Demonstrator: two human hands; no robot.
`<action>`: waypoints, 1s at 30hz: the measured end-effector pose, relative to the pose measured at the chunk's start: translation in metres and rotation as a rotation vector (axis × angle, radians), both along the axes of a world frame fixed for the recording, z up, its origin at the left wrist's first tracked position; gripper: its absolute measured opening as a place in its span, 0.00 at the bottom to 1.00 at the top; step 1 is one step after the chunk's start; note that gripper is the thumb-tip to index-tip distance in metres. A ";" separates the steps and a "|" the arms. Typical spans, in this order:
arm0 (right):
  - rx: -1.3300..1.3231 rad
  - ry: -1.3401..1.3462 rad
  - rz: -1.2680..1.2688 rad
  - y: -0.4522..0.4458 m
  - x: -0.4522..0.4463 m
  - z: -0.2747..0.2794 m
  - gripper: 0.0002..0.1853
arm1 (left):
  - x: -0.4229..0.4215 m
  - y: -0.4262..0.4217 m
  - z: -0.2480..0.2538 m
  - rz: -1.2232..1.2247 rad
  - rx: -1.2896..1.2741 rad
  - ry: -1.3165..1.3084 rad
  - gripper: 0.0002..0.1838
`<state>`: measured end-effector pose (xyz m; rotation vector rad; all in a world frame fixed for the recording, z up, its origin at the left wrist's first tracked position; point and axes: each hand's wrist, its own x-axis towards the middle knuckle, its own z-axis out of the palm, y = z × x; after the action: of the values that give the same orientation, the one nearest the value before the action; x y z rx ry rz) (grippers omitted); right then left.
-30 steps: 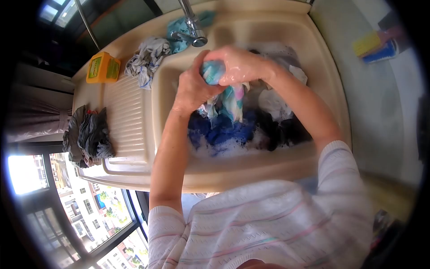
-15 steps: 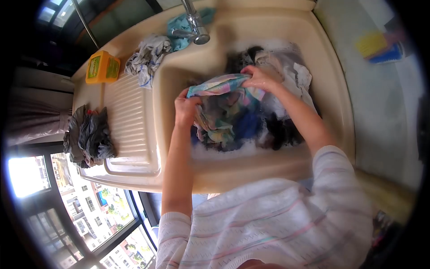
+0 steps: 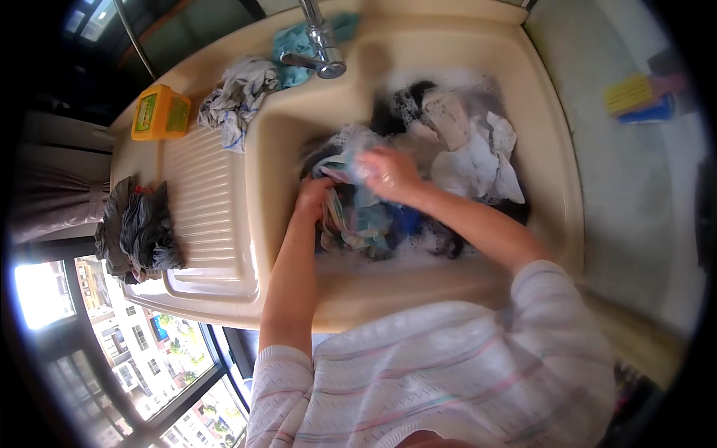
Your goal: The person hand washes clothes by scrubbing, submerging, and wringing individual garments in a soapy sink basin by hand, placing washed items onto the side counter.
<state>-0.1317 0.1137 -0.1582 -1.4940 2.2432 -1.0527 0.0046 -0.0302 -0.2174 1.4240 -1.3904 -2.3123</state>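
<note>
A multicoloured pastel garment (image 3: 367, 222) hangs into the soapy water on the left side of the sink basin (image 3: 258, 149). At its upper left edge, my left hand (image 3: 314, 198) is closed on the cloth. My right hand (image 3: 388, 174), slightly smeared by motion, is bunched around a foamy part of the same garment, close beside my left hand. Dark and blue clothes lie under it in the water. White clothes (image 3: 478, 158) float to the right of my right hand, partly sunk in suds.
A chrome faucet (image 3: 321, 52) overhangs the basin's back left. On the ribbed drainboard (image 3: 209, 194) are a yellow container (image 3: 160, 112), a crumpled white cloth (image 3: 237, 93) and dark clothes (image 3: 142, 228). A teal cloth (image 3: 295, 56) lies behind the faucet. Brushes (image 3: 635, 97) are at the right wall.
My right hand has moved left and down, close to my left hand. The garment, stretched between both hands before, is now bunched together and lower in the water.
</note>
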 end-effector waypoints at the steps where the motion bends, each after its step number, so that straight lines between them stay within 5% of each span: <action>1: -0.218 -0.070 0.049 -0.002 0.023 0.020 0.14 | -0.003 0.002 0.004 0.004 0.057 0.065 0.18; 2: -0.280 -0.045 0.098 -0.008 0.040 0.022 0.15 | 0.002 0.004 -0.014 0.109 0.356 0.287 0.17; 5: -0.374 -0.011 0.051 -0.020 0.032 -0.016 0.14 | 0.003 0.015 -0.021 0.164 0.130 0.364 0.14; 7: -0.128 0.120 -0.056 -0.014 -0.018 -0.056 0.10 | -0.013 0.017 0.049 -0.206 -0.303 0.083 0.18; 8: 0.329 -0.014 -0.002 -0.001 -0.044 -0.044 0.09 | -0.014 0.011 0.043 -0.201 -0.444 0.080 0.18; 9: 0.451 -0.012 0.048 0.009 -0.063 -0.030 0.10 | -0.011 0.005 0.037 -0.190 -0.583 0.075 0.18; 12: 0.321 0.335 -0.027 0.022 -0.070 -0.004 0.17 | -0.014 0.013 0.048 -0.397 -1.046 -0.367 0.19; 13: 0.231 0.493 -0.075 0.026 -0.063 0.003 0.19 | -0.015 0.019 0.037 -0.510 -1.044 -0.471 0.20; 15: 0.341 0.382 0.097 0.028 -0.030 0.000 0.28 | -0.019 0.030 0.003 -0.733 -1.036 -0.681 0.21; 18: 0.352 0.608 0.103 0.037 -0.024 -0.084 0.34 | -0.017 0.032 -0.011 -0.975 -1.020 -0.727 0.22; 21: 0.392 0.576 0.180 0.037 -0.037 -0.113 0.30 | -0.016 0.029 0.014 -0.775 -1.026 -0.667 0.20; 22: 0.546 0.370 0.220 0.032 -0.044 -0.114 0.28 | -0.017 0.026 0.020 -0.702 -1.072 -0.587 0.21; 24: 0.837 -0.051 0.300 0.012 -0.050 -0.051 0.26 | -0.020 0.015 0.031 -0.546 -1.155 -0.424 0.22; 25: 0.619 -0.073 0.400 0.008 -0.060 -0.029 0.20 | -0.024 0.015 0.054 -0.459 -1.190 -0.246 0.22; 26: 0.391 -0.547 0.405 0.007 -0.070 -0.018 0.27 | -0.028 0.021 0.089 -0.368 -1.210 -0.070 0.22; 28: 0.066 -0.402 0.457 0.005 -0.060 0.087 0.44 | -0.035 0.037 0.160 -0.310 -1.020 0.078 0.21; 30: -0.136 -0.305 0.587 0.001 -0.047 0.148 0.49 | -0.041 0.051 0.204 -0.235 -1.029 0.410 0.22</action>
<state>-0.1784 0.1146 -0.0099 -1.7476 1.4212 -1.1485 -0.0365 0.0203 -0.0133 0.4684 -2.1466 -1.3817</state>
